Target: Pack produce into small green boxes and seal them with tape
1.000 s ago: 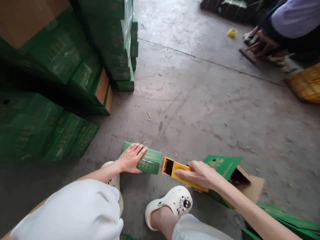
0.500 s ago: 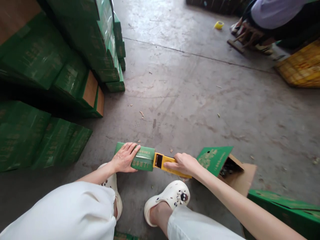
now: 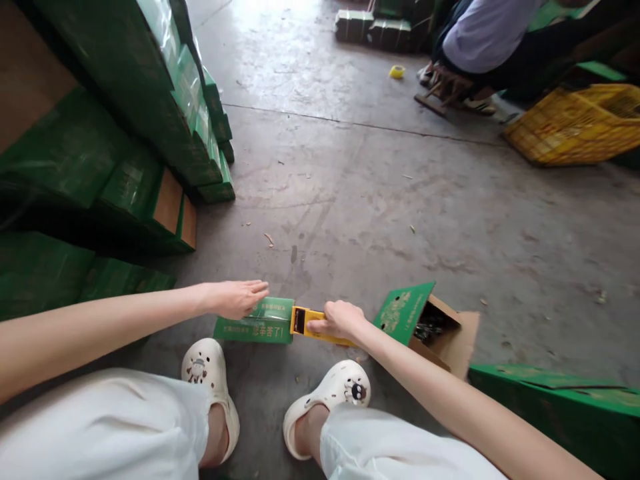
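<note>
A closed green box with gold lettering lies on the floor in front of my feet, and a shiny strip of clear tape shows along it. My left hand is over the box's far side, fingers stretched out and nothing gripped; whether it touches the box I cannot tell. At the box's right end, my right hand is wrapped round a yellow tape dispenser, whose front meets the box end. Just right of that hand stands an open green box with dark, shiny contents, its flaps raised.
Stacked green boxes line the left side. Another green box sits at lower right. Farther off are a seated person, a yellow tape roll and a yellow crate. My white clogs flank the work.
My left hand has lifted from its grip on the box, its fingers now straightened. My right hand still holds the dispenser at the box end. The whole view has shifted slightly.
</note>
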The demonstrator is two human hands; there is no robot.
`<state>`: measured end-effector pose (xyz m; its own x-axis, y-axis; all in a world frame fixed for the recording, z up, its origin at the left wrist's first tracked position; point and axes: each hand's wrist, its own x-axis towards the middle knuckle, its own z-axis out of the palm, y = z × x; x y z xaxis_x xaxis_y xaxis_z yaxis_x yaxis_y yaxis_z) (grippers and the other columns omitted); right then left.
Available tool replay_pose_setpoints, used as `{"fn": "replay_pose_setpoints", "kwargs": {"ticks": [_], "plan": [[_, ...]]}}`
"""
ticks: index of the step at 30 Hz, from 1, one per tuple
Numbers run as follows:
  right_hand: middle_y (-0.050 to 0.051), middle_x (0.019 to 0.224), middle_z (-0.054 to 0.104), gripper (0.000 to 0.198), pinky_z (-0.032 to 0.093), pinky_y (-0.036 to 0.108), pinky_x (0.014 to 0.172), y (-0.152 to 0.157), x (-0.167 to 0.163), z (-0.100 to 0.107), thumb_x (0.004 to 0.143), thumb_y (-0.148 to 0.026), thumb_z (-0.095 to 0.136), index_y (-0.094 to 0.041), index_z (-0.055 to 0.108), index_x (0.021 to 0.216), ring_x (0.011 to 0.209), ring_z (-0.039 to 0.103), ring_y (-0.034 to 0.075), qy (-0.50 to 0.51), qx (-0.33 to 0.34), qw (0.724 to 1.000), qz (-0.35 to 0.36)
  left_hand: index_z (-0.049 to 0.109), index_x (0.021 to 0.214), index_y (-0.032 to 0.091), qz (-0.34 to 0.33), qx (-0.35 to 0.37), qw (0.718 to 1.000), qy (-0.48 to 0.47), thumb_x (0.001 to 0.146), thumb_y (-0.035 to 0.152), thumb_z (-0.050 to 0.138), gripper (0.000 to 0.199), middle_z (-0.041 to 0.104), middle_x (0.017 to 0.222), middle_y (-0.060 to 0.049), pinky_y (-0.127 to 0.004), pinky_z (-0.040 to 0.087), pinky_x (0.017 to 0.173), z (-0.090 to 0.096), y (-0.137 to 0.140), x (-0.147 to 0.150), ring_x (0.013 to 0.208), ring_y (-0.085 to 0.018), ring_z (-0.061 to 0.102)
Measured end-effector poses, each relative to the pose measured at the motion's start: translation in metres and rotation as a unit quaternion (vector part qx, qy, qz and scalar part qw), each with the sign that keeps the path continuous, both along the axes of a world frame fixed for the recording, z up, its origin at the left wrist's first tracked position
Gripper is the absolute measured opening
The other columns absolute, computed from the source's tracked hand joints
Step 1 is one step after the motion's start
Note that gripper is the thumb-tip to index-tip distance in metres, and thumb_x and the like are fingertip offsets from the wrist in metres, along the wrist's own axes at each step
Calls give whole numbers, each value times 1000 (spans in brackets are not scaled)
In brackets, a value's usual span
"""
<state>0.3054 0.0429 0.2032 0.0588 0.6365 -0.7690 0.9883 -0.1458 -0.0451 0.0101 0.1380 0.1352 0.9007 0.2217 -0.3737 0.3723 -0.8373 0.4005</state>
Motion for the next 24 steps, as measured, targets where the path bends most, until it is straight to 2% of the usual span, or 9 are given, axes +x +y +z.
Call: {"fn": "replay_pose_setpoints", "kwargs": {"ticks": [2, 3, 5, 7, 11, 14, 17, 20, 24], "plan": [[24, 112, 78, 64, 57, 37, 82, 0, 2, 2, 82, -70, 69, -16, 80, 113, 108, 75, 37, 17, -9, 1000, -4, 43, 157, 9, 75, 4, 997, 5, 96, 25, 47, 62, 42, 164, -18, -37, 33, 121, -11, -22, 30, 153, -29, 39], [24, 112, 78, 64, 57, 37, 81, 0, 4, 2, 81, -69, 70, -16, 80, 114, 107, 75, 37, 26, -13, 1000, -9, 41, 158, 10, 150, 20, 988, 13, 100, 26, 42, 60, 43, 164, -17, -41, 35, 120, -20, -37, 44, 153, -30, 39], [23, 109, 79, 64, 56, 36, 80, -4, 7, -2, 80, -69, 71, -16, 79, 114, 105, 76, 36, 42, -13, 999, -22, 46, 155, 12, 297, 77, 952, 7, 106, 31, 34, 54, 50, 159, -17, -50, 32, 120, -40, -67, 68, 149, -32, 44], [23, 108, 79, 65, 55, 35, 80, -10, 11, -9, 80, -70, 70, -16, 79, 114, 105, 76, 35, 53, 2, 998, -27, 56, 147, 17, 360, 132, 923, -27, 108, 35, 31, 49, 61, 148, -15, -51, 29, 120, -56, -89, 79, 140, -32, 52], [20, 102, 79, 67, 50, 30, 70, -26, 30, -10, 83, -77, 62, -16, 79, 103, 94, 76, 31, 92, 14, 995, -20, 66, 129, 21, 355, 193, 912, -69, 110, 36, 33, 41, 72, 126, -11, -46, 34, 111, -65, -98, 78, 119, -28, 61], [15, 86, 78, 67, 42, 28, 59, -38, 59, 8, 83, -80, 58, -16, 78, 92, 78, 74, 27, 110, -1, 994, -19, 68, 120, 22, 341, 210, 914, -72, 109, 35, 37, 36, 73, 113, -9, -44, 34, 107, -63, -91, 75, 109, -27, 62], [13, 80, 77, 62, 40, 28, 56, -49, 87, 26, 84, -76, 60, -17, 78, 87, 71, 73, 25, 74, -10, 997, -33, 67, 119, 23, 336, 222, 912, -78, 109, 35, 39, 32, 73, 111, -8, -43, 33, 107, -65, -88, 75, 107, -26, 62], [16, 84, 78, 60, 45, 29, 61, -53, 97, 24, 85, -73, 61, -17, 79, 93, 78, 75, 28, 26, 3, 999, -46, 67, 120, 23, 335, 231, 910, -82, 109, 35, 40, 31, 74, 111, -7, -43, 33, 107, -67, -91, 75, 108, -26, 62], [21, 107, 79, 58, 53, 34, 78, -41, 74, -4, 83, -67, 68, -18, 80, 110, 104, 75, 34, -17, 31, 999, -27, 67, 120, 24, 338, 240, 906, -85, 109, 35, 41, 31, 74, 111, -7, -42, 33, 105, -67, -93, 75, 107, -26, 62]]}}
